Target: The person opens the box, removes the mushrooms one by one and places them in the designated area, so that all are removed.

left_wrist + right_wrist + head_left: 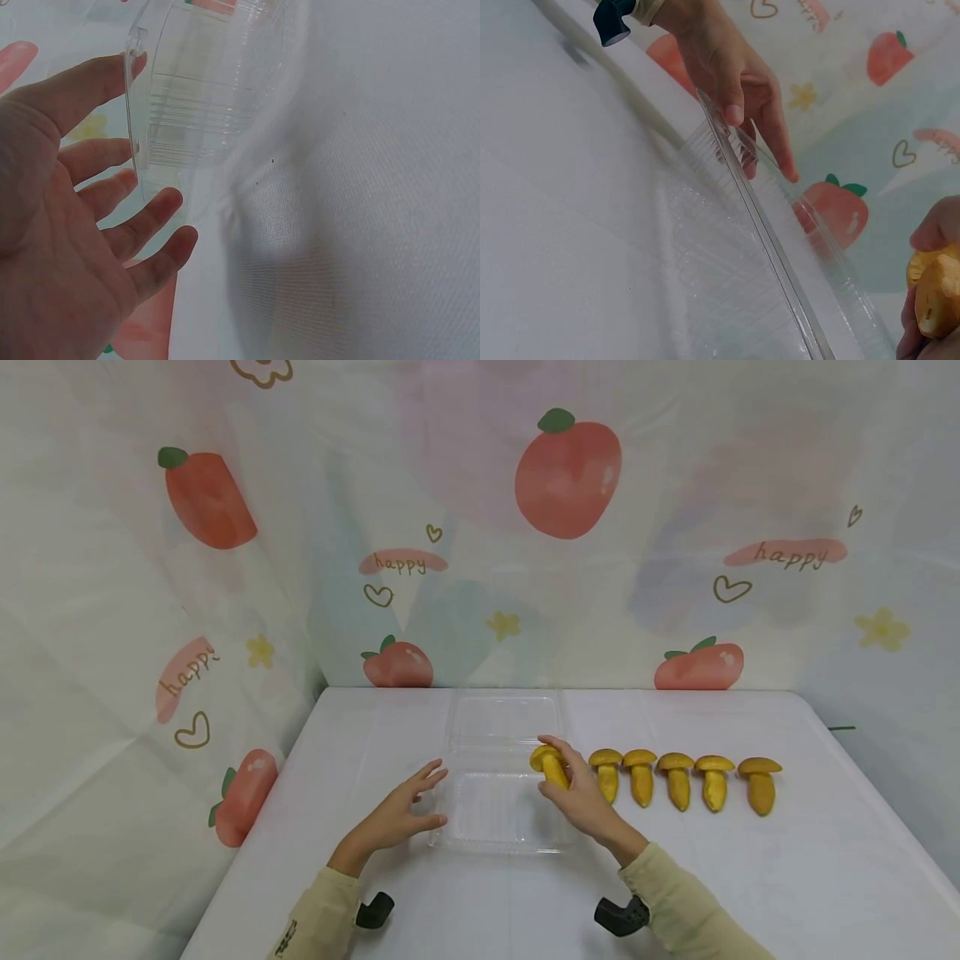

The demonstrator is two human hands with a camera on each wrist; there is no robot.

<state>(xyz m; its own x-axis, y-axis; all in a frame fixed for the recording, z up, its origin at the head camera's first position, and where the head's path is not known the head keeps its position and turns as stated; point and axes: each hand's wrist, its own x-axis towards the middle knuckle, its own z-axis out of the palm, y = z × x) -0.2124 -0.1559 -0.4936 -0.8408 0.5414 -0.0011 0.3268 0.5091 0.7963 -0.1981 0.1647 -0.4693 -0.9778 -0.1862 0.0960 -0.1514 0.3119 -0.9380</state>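
Note:
My right hand (581,789) pinches a yellow mushroom (551,764) by its stem, over the right side of a clear plastic clamshell box (487,810). In the right wrist view the mushroom (939,296) shows at the right edge, between thumb and fingers. The box lies opened flat, its lid (506,718) toward the back wall. At the box's left edge is my left hand (397,814), fingers spread and nothing in its grip. The left wrist view has its fingertips (127,180) right at the clear rim.
Several more yellow mushrooms (678,781) lie in a row on the white table (675,877), right of the box. Behind stands a fabric backdrop (480,593) printed with fruit and hearts. A black device (622,916) sits at my right wrist, another (375,910) at my left.

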